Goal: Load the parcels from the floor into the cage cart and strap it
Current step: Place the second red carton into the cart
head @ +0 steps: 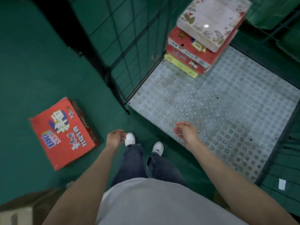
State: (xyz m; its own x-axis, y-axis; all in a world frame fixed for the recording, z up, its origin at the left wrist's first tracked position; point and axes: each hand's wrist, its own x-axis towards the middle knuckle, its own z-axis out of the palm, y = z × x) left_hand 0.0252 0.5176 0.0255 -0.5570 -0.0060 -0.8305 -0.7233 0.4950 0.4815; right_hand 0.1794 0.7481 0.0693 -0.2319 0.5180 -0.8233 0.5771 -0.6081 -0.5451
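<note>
Parcels: one red printed carton [64, 133] lies flat on the green floor [24, 70], to the left of the person's feet and well apart from the cage cart. At the lower left corner of the head view the corner of a brown cardboard box [21, 207] shows, cut off by the frame edge.

Cage cart: its grey studded deck [219, 114] sits low on the floor. The near edge faces the person with no mesh across it. A dark wire-mesh side panel [129, 46] rises along the left edge of the deck; a dark frame rail [279, 140] borders the right edge. Four flat boxes are stacked in the far left corner of the deck: a pale floral box [212, 20] on top, two red boxes [191, 47] beneath it, and a yellow box [180, 65] at the bottom. The rest of the deck is bare.

Left hand [115, 138]: relaxed, fingers loosely extended, grasping nothing, above the floor beside the left white shoe [130, 139].

Right hand [185, 130]: released, fingers loosely curled, grasping nothing, over the near edge of the deck.
</note>
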